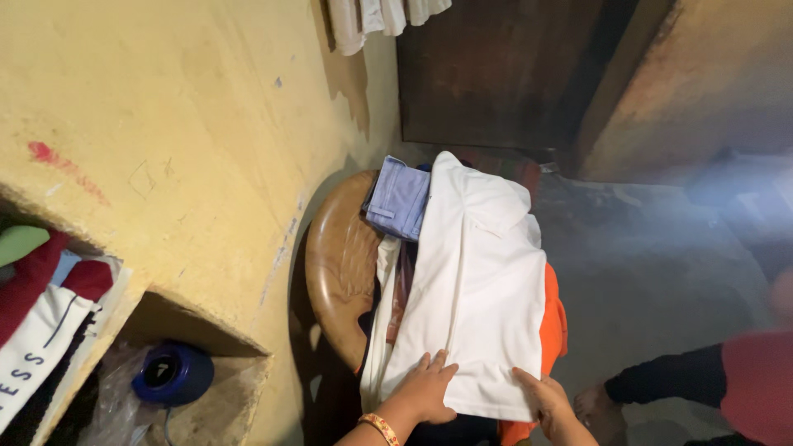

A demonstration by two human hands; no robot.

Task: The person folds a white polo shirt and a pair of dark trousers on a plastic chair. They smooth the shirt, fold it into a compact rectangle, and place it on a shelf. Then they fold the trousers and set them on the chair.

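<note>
Left hand [427,386]: open, fingers spread and laid flat on the near edge of the white shirt [475,281]. It presses down; it grips nothing. A bangle [380,427] sits on the wrist, which is cut off by the lower frame edge.

Right hand [545,396]: just beside the left, at the shirt's near right corner. Fingers lie on top of the cloth; the thumb's position is not clear, so whether it pinches the corner or only rests on it cannot be told.

The white shirt lies spread ahead of both hands, topmost on a pile of clothes on a brown chair [339,264]. An orange garment [552,322] shows from under it, beyond the right hand. A blue folded garment [399,198] lies at the far end of the pile, well ahead of the left hand. A strip of dark red cloth [403,285] shows ahead of the left hand, mostly covered.

Left of the left hand: a yellow wall [182,132] with a recess holding a blue round object [172,373], kind not clear. Further left, stacked clothes [41,330], cut off by the frame.

Right of the right hand: another person's bare foot [599,409], dark sleeve [669,376] and red garment [756,384], blurred and cut off. Floor beyond is hazy.
</note>
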